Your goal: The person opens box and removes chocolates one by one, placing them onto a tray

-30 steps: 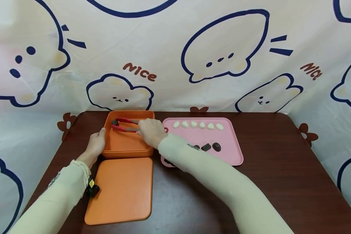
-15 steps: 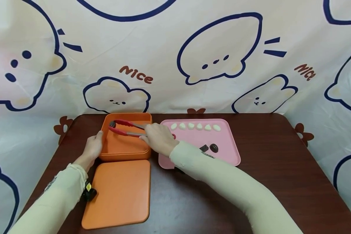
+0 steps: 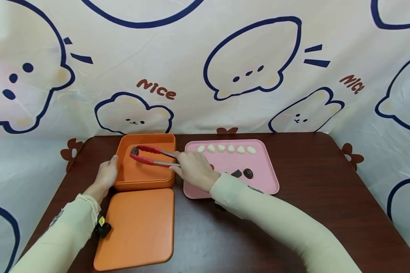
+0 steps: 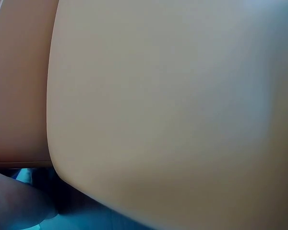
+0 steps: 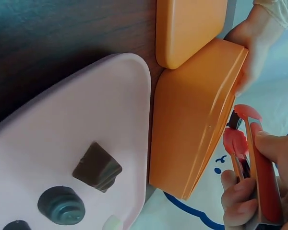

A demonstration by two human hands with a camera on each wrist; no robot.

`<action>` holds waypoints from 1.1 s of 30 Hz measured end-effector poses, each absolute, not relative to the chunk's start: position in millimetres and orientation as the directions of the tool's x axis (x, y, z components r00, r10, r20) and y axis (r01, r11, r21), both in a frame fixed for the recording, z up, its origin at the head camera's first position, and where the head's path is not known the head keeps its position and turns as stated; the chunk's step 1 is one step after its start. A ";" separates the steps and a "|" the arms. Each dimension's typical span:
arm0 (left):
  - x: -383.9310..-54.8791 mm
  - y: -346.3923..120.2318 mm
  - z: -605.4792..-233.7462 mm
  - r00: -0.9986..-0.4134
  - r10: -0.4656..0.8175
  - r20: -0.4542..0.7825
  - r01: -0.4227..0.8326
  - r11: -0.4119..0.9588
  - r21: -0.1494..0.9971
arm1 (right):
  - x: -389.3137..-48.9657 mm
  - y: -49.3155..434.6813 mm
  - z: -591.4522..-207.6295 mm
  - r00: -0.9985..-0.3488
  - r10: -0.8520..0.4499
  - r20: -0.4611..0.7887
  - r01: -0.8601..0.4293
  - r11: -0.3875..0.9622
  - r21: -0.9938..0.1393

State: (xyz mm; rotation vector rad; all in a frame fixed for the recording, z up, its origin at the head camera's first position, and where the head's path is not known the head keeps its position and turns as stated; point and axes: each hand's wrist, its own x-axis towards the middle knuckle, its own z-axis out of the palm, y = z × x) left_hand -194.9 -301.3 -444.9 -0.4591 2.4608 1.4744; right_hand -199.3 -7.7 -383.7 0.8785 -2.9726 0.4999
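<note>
In the head view, my left hand point(image 3: 106, 174) grips the left wall of an open orange box point(image 3: 145, 185), its thumb at the rim. My right hand point(image 3: 196, 170) holds red-tipped metal tongs point(image 3: 162, 163) reaching over the box from the right. Between the tong tips sits a dark piece like a chocolate point(image 3: 134, 151), over the box's left half. The right wrist view shows the tongs point(image 5: 266, 177) in my right hand point(image 5: 283, 148), the dark piece point(image 5: 234, 120) pinched between red tips, and my left hand point(image 5: 254, 48) at the box's far side point(image 5: 192, 120).
A pink tray point(image 3: 266, 167) right of the box bears a row of several white pieces point(image 3: 221, 148), plus dark pieces including a square one point(image 3: 237, 173) and a rounded one point(image 3: 248, 173). The orange lid point(image 3: 136, 227) lies before the box and fills most of the left wrist view.
My right hand has drawn right and nearer, and the tongs with the dark piece have shifted slightly the same way. My left hand still holds the box. The head view has shifted slightly.
</note>
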 end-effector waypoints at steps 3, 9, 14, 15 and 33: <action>-193.9 -301.0 -445.2 -0.923 -0.137 -0.361 -0.383 0.442 0.811 | -196.2 -2.7 -383.9 -0.844 -0.529 0.094 -0.530 0.791 -0.305; -193.5 -301.8 -444.3 -0.925 -0.125 -0.358 -0.375 0.447 0.812 | -191.3 9.8 -383.1 -0.832 -0.543 0.116 -0.550 0.776 -0.308; -193.8 -302.9 -443.4 -0.926 -0.120 -0.358 -0.372 0.448 0.813 | -187.0 22.5 -381.7 -0.836 -0.533 0.131 -0.545 0.775 -0.321; -193.7 -302.9 -443.5 -0.926 -0.117 -0.358 -0.371 0.449 0.813 | -186.0 25.2 -381.6 -0.837 -0.530 0.134 -0.542 0.776 -0.323; -192.9 -301.6 -442.0 -0.924 -0.124 -0.362 -0.377 0.454 0.807 | -167.5 68.0 -381.2 -0.871 -0.458 0.177 -0.489 0.776 -0.398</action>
